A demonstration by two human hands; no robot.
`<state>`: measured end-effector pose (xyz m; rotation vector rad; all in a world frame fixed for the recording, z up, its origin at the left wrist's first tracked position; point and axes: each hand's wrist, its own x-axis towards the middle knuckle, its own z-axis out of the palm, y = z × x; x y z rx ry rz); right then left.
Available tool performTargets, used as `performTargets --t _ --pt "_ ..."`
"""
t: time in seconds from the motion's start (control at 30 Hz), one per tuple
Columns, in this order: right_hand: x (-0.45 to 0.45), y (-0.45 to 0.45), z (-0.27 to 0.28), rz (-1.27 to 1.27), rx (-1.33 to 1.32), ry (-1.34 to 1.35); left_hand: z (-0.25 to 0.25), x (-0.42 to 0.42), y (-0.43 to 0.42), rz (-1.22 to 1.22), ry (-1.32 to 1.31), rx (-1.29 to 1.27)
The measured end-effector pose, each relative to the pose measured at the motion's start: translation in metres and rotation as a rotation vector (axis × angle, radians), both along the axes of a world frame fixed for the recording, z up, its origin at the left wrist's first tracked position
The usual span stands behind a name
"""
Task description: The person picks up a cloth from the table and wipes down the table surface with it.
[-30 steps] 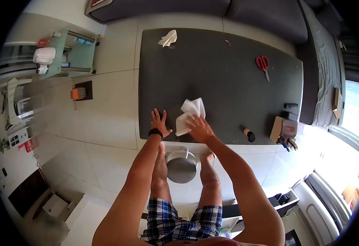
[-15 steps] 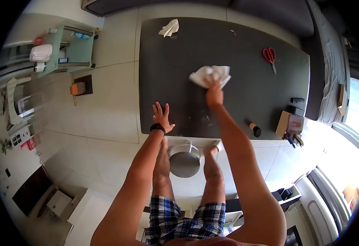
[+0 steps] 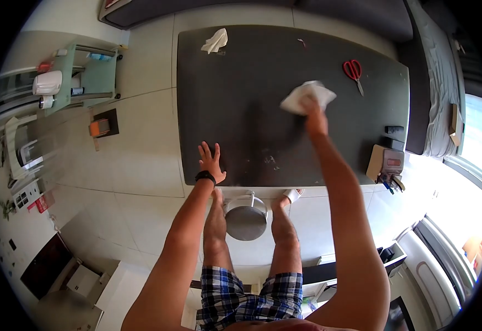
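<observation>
My right hand (image 3: 313, 113) presses a crumpled white cloth (image 3: 324, 96) onto the dark grey table (image 3: 230, 105), right of its middle; the fingers are partly buried in the cloth and blurred. Near the front left edge, my left hand (image 3: 211, 164) lies flat on the tabletop with its fingers spread, holding nothing. A black band is around that wrist. Pale smudges (image 3: 271, 161) mark the surface between my hands. Beyond the cloth to the right lie scissors with red handles (image 3: 353, 69).
Another crumpled white cloth (image 3: 215, 41) lies at the far left of the table, and a small pinkish scrap (image 3: 302, 42) at the back. A desk organizer (image 3: 387, 164) and a black remote (image 3: 394, 129) occupy the right edge. A round stool (image 3: 246, 223) stands between my legs.
My right hand has swept the white cloth to the right over the table. The small black-capped bottle near the front edge is now hidden by my right arm. My left hand stays flat.
</observation>
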<state>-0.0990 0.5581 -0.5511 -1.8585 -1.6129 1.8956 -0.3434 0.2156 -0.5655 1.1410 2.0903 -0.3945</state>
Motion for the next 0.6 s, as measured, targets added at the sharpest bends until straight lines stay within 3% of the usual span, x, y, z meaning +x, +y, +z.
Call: performTargets --t 0.07,0.17,0.23,0.27,0.33,0.4,0.47,0.53,0.6 --pt "0.046 0.059 -0.053 0.195 0.898 -0.400 0.001 -0.001 0.001 0.001 -0.007 -0.014" --pt "0.040 0.061 -0.049 0.176 0.875 -0.293 -0.002 0.001 -0.001 0.015 -0.012 0.008" --pt "0.010 0.028 -0.051 0.116 0.601 -0.191 -0.003 0.001 -0.002 0.007 -0.007 0.021" --pt "-0.014 -0.002 -0.035 0.185 0.626 -0.098 -0.004 0.001 -0.004 0.000 0.004 0.030" --pt "-0.048 -0.070 -0.060 0.447 0.798 0.140 -0.002 0.000 -0.001 0.007 -0.012 0.036" --pt "-0.082 -0.141 -0.028 0.726 0.640 0.052 0.003 -0.003 0.001 0.026 -0.046 0.012" --pt "-0.085 -0.202 -0.057 0.930 0.606 0.246 -0.006 -0.003 -0.004 0.021 -0.026 0.005" --pt "-0.073 -0.228 -0.057 1.091 0.690 0.266 -0.009 -0.007 -0.003 0.018 -0.007 0.006" --pt "-0.057 -0.208 -0.063 1.083 0.567 0.292 -0.007 -0.008 -0.006 -0.017 -0.018 -0.022"
